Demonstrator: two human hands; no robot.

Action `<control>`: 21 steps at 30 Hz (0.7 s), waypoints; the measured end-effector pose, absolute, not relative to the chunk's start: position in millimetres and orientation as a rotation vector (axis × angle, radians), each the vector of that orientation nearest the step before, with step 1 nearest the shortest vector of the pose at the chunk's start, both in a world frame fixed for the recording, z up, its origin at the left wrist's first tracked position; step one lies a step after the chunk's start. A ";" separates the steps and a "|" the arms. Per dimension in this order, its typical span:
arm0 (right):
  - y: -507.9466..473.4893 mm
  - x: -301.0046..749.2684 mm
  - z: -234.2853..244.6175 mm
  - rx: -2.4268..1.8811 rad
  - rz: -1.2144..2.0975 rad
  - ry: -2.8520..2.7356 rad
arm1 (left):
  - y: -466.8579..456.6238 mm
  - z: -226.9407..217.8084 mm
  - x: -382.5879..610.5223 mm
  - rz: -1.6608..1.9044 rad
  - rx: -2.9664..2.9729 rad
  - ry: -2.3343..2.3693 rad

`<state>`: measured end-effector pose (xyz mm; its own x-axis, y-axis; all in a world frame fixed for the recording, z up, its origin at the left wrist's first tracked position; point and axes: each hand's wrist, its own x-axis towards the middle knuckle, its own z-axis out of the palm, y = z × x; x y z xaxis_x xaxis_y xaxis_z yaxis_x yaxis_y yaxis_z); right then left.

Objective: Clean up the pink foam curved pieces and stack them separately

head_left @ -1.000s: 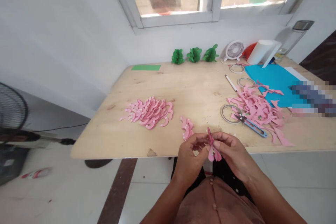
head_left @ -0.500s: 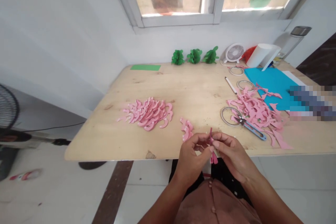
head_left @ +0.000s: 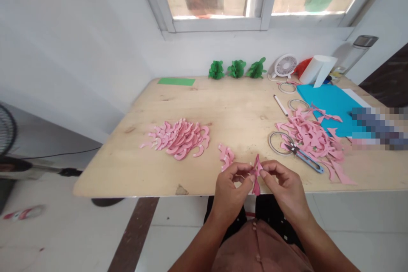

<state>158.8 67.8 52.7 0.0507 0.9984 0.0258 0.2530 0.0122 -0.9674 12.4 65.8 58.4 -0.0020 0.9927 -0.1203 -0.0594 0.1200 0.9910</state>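
Between my hands, above the table's front edge, is a folded pink paper piece (head_left: 256,186), with layers that part a little at the top. My left hand (head_left: 234,187) pinches its left side between thumb and fingers. On its right side, my right hand (head_left: 282,182) grips it the same way. Just beyond my left hand lies a small stack of curved pink paper pieces (head_left: 226,155), partly hidden by the fingers. A larger pile of curved pink paper pieces (head_left: 183,138) spreads out farther left.
Right of my hands, blue-handled snips (head_left: 306,158) lie beside pink scraps (head_left: 314,134) and a tape roll (head_left: 270,142). Blue sheets (head_left: 331,108), a marker (head_left: 280,104) and a small fan (head_left: 286,66) sit farther back. Green paper figures (head_left: 236,69) line the wall near a green strip (head_left: 176,81).
My hands have moved slightly apart, and the pink paper piece between them has turned and opened a little at the top. The camera view has shifted slightly.
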 end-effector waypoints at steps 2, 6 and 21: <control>67.2 159.2 51.5 -1.422 1.076 -1.343 | 65.8 57.9 11.9 1.149 1.088 1.224; 66.2 159.3 49.8 -1.410 1.147 -1.275 | 64.8 56.5 12.8 1.166 1.090 1.190; 61.0 158.5 58.3 -1.436 1.166 -1.275 | 62.4 65.5 18.7 1.135 1.372 1.264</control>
